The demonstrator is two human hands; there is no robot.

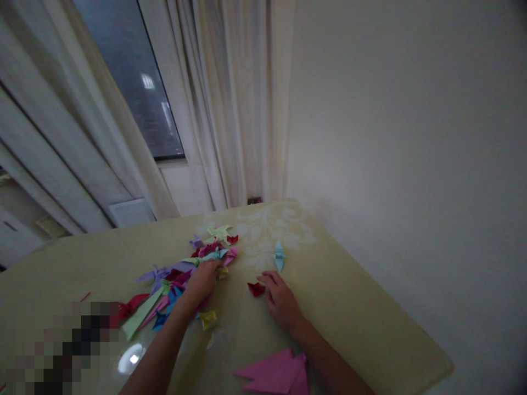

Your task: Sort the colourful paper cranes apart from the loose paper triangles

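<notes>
My left hand (202, 282) lies on a pile of folded coloured paper shapes (181, 274) on a pale yellow-green table (349, 307). Its fingers curl down into the pile; what they hold, if anything, is hidden. My right hand (282, 299) rests flat on the table with its fingers stretched toward a small red folded paper (256, 288), touching or nearly touching it. A light blue folded paper (279, 256) lies just beyond the right hand. A small yellow folded piece (208, 319) sits between my forearms.
Pink paper sheets (278, 374) lie at the near edge. A cream wall (411, 137) runs along the table's right side. Curtains (230, 104) and a dark window (132, 71) stand behind. A blurred patch covers the lower left.
</notes>
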